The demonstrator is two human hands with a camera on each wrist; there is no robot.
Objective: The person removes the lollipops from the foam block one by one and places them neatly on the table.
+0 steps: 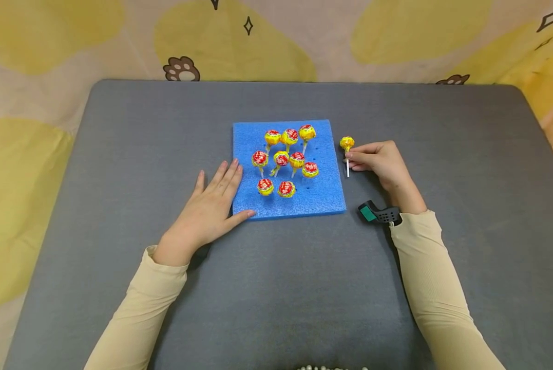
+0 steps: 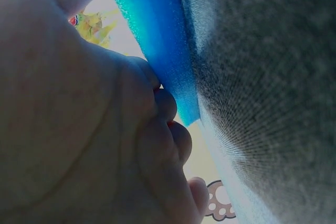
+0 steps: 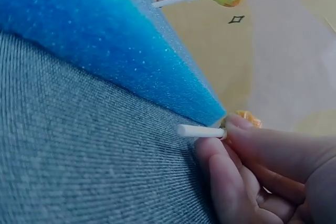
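A blue foam board [image 1: 324,198] lies on the table with several yellow-and-red wrapped lollipops standing in it, among them one at the front [image 1: 286,189]. My left hand [image 1: 204,213] rests at the board's left edge with straight fingers, its thumb on the front left corner; the left wrist view shows the fingers along the foam's side [image 2: 157,30]. Just right of the board, my right hand [image 1: 382,164] pinches a lollipop [image 1: 347,143] below its wrapper, candy up and stick down. In the right wrist view the white stick [image 3: 197,131] juts out from between thumb and fingers.
The grey table [image 1: 276,288] extends around the board. Small holes show in the foam's right part. A black band with a green patch [image 1: 368,213] is on my right wrist. Behind the table hangs a yellow and cream patterned cloth [image 1: 276,41]. Something beaded shows at the bottom edge.
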